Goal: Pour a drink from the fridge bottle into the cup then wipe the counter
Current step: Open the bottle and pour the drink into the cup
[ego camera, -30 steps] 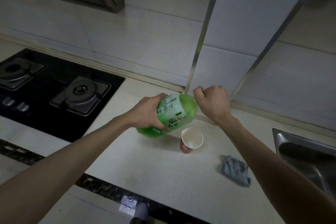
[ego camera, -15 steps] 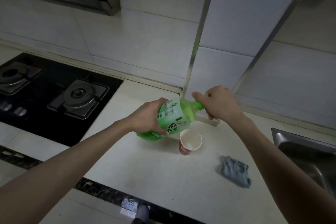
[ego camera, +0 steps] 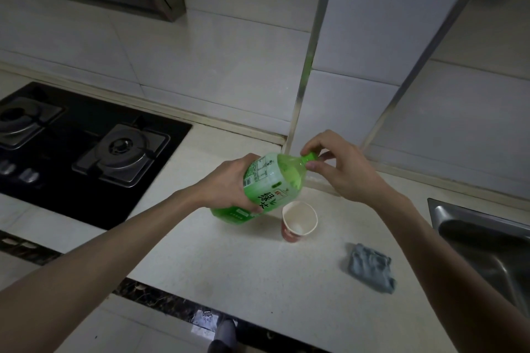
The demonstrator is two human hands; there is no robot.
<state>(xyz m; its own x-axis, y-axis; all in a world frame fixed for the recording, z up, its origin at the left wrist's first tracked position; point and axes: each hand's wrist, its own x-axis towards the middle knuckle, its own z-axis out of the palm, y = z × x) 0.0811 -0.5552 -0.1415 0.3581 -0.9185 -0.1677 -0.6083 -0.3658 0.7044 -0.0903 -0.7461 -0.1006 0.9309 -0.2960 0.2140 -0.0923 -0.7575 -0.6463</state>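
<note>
**Green bottle held tilted above the paper cup, cap pinched**

At the centre of the frame the left grip (ego camera: pixel 229 182) is wrapped around the body of a green plastic drink bottle with a printed label (ego camera: pixel 268 180). The bottle is held off the pale speckled worktop (ego camera: pixel 243 275), tilted with its neck up and to the right. The right grip (ego camera: pixel 345 173) pinches the bottle's green screw cap (ego camera: pixel 309 156) between thumb and forefinger, and its other fingers are spread loosely.

Just below the bottle and right of its base, a red paper cup with a white inside (ego camera: pixel 288 233) stands upright on the worktop, apart from both grips. A crumpled grey-blue cloth (ego camera: pixel 370 266) lies lower right of the cup, well apart from it. A black gas hob (ego camera: pixel 86 157) fills the left of the frame. A steel sink (ego camera: pixel 470 226) shows at the right edge.
</note>
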